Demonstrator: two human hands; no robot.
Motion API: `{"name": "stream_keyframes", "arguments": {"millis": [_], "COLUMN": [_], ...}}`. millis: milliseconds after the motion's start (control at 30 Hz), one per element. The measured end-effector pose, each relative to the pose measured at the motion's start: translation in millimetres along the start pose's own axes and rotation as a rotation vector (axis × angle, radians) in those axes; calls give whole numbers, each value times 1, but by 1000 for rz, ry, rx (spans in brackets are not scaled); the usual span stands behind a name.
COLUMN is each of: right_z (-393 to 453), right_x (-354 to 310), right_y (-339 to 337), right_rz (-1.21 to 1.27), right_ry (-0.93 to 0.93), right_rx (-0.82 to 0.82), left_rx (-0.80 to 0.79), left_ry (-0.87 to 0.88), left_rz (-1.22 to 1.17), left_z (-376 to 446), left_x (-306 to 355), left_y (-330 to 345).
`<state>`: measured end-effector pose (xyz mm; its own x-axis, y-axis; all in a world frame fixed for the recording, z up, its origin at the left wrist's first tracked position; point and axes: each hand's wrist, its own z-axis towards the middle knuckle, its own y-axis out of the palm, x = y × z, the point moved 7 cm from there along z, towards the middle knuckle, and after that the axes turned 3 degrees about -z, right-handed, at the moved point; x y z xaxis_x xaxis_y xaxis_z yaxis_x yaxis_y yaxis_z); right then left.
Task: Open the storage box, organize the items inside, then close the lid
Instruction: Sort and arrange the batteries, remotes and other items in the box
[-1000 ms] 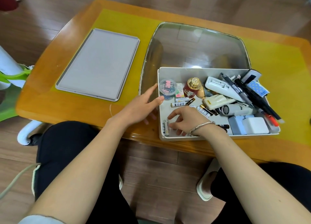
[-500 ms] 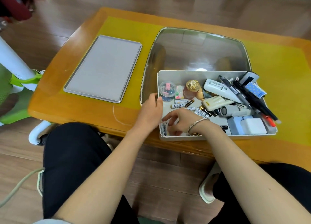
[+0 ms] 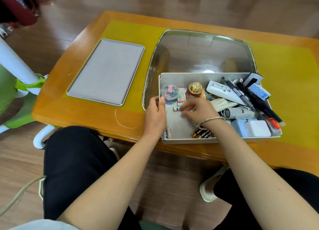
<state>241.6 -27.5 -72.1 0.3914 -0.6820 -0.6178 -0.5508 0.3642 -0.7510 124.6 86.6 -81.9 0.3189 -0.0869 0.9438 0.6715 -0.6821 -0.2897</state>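
The white storage box (image 3: 215, 140) stands open at the table's near edge, full of small items. Its flat grey lid (image 3: 107, 72) lies on the table to the left. My left hand (image 3: 155, 114) grips the box's left wall, thumb inside and fingers outside. Inside the box, my right hand (image 3: 196, 110) pinches the end of a white battery (image 3: 176, 108) lying on the floor of the box. Two white batteries (image 3: 168, 133) lie in the front left corner, and black-gold batteries (image 3: 202, 133) lie along the front wall.
In the box are a clear round clip tub (image 3: 169, 93), a gold-capped bottle (image 3: 195, 89), a white remote (image 3: 222, 91), black pens (image 3: 255, 102) and a white charger (image 3: 257, 128). The table has a glass inset (image 3: 198, 53). A green chair (image 3: 10, 95) stands at the left.
My right hand has left the front left corner and moved farther into the box onto a white battery. My left hand has slid along the left wall toward the clip tub.
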Motion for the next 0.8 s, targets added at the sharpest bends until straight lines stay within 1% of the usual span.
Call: {"name": "stream_keyframes", "arguments": {"millis": [33,67,100,200,267,333,467,567,633,733,800], "right_z": [2,4,6,11,13,13,10,8,6,4,2], "right_x": [2,1,-2,-14,-18,-20,-27,-29,-29,-26,-24], "right_y": [-7,-9,-7,11,18,21,23,21,13,-1,-6], "right_rz": [-58,-116,-178,-407,-515,-571,-634,-612,-530,-281,-112], "right_ry": [-7,-21,-45,-137,-159,-182,-234,-258,-250,-185,-127], "right_rx": [90,127,123,35,-4,-39,-55,-49,19,130,141], "left_rx": [5,11,17,32,37,36,44,44,43,43,20], "left_ry": [-5,-9,-12,-19,-23,-25,-30,-27,-24,-13,-16], "left_rz": [-8,-15,-23,-44,-53,-62,-72,-79,-83,-49,-50], "left_z": [0,0,0,1,1,1,1,1,2,5,6], "left_x": [-1,-1,-1,-2,-3,-3,-4,-4,-4,-5,-5], "left_y": [0,-1,-1,-1,-1,-1,-1,0,0,0,1]}}
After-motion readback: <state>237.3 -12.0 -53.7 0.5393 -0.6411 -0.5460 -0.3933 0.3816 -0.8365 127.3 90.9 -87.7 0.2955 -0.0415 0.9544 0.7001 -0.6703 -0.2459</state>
